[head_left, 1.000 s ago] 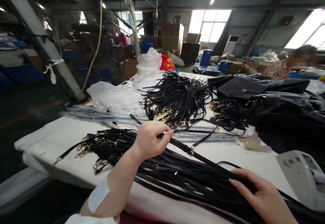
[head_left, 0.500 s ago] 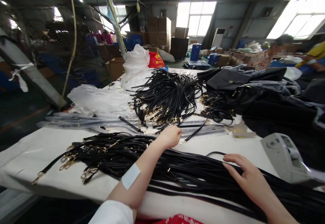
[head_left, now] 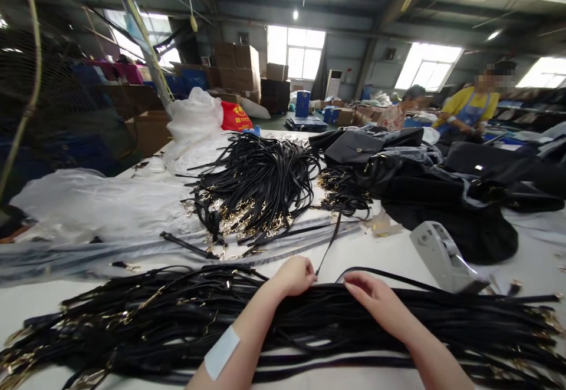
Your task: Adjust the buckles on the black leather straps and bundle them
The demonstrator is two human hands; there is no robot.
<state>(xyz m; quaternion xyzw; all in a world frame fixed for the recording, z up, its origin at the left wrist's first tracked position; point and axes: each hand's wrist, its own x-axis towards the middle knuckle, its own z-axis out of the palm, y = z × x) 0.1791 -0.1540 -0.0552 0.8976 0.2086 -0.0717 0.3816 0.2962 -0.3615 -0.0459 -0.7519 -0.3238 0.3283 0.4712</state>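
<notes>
A long bundle of black leather straps (head_left: pixel 177 319) with gold clasps lies across the white table (head_left: pixel 389 248) in front of me. My left hand (head_left: pixel 294 275) rests closed at the bundle's far edge, pinching the end of a single thin black strap (head_left: pixel 329 243) that runs away toward the back. My right hand (head_left: pixel 375 301) sits just to its right on the bundle, fingertips pressed together on a looping strap (head_left: pixel 398 276). A white patch is stuck on my left forearm (head_left: pixel 221 352).
A second heap of straps (head_left: pixel 256 184) lies mid-table, with black bags (head_left: pixel 398 172) to its right. A grey tape dispenser (head_left: pixel 442 254) stands near my right hand. Clear plastic sheets (head_left: pixel 88 201) cover the left. Two people (head_left: pixel 469 107) work at the far right.
The view has swung right and down. My left hand moved forward off the bundle and closed on a single strap's end. My right hand slid left, close to my left hand.
</notes>
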